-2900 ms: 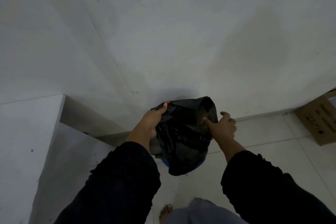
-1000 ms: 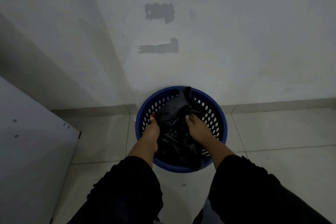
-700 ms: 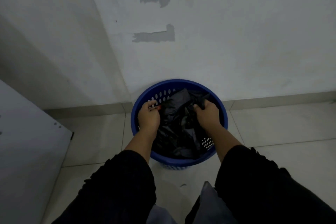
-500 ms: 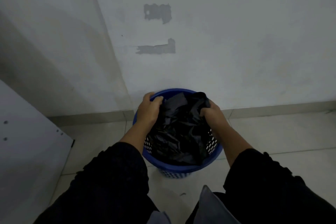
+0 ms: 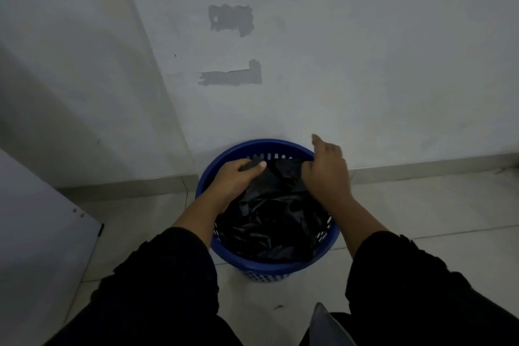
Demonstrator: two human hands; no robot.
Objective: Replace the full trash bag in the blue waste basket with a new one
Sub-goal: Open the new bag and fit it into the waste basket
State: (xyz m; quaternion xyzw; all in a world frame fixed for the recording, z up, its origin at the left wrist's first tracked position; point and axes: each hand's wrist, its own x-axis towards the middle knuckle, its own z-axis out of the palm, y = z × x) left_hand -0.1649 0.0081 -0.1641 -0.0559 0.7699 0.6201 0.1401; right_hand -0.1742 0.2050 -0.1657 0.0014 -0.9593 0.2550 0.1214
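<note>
A blue waste basket (image 5: pixel 269 262) was seen standing on the tiled floor (image 5: pixel 421 211), close against the white wall (image 5: pixel 337 64). A black trash bag (image 5: pixel 269 222) lay crumpled inside it, its film bunched low in the well, and no part of it was seen folded over the rim. The far edge of the bag was pinched by the left hand (image 5: pixel 233 180), thumb against curled fingers, just inside the rim on the left. The right hand (image 5: pixel 327 174) was clenched on the bag's edge at the far right of the rim, with one finger raised toward the wall.

The step in hand was judged to be the spreading of the new bag's mouth over the rim; most of the lining was judged still to be done, since the near side of the rim was bare.

Several faults could be expected from here. If the film were stretched too hard over the far rim, it could be torn or slipped from either grip. If only the far side were hooked, the edge could be dragged back into the basket when the near side was pulled. The light basket could also be tipped or shoved along the floor by an uneven pull, as nothing was seen bracing it but the wall.
</note>
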